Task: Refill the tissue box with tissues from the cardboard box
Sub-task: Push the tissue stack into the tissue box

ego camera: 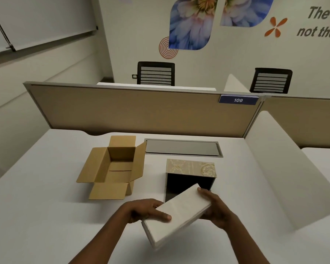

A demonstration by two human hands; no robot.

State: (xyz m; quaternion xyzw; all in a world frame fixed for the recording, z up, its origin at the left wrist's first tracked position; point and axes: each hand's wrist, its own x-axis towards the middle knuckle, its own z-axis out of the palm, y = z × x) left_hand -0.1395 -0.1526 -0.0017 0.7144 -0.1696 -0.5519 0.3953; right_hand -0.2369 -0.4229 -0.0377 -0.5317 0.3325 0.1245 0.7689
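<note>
A white stack of tissues (176, 216) hangs tilted above the desk, held from both sides. My left hand (143, 209) grips its near left end, thumb on top. My right hand (215, 208) holds its far right end. Just behind the stack stands the tissue box (191, 167), patterned in gold, with its dark open side facing me; the stack's far corner overlaps that opening. To the left the brown cardboard box (112, 168) sits with all flaps spread, and its inside looks bare.
The white desk (46, 206) is bounded by a tan partition (131, 109) at the back and a white divider (286, 168) on the right. A grey cable hatch (183, 147) lies flush behind the tissue box. Two black chairs stand beyond the partition.
</note>
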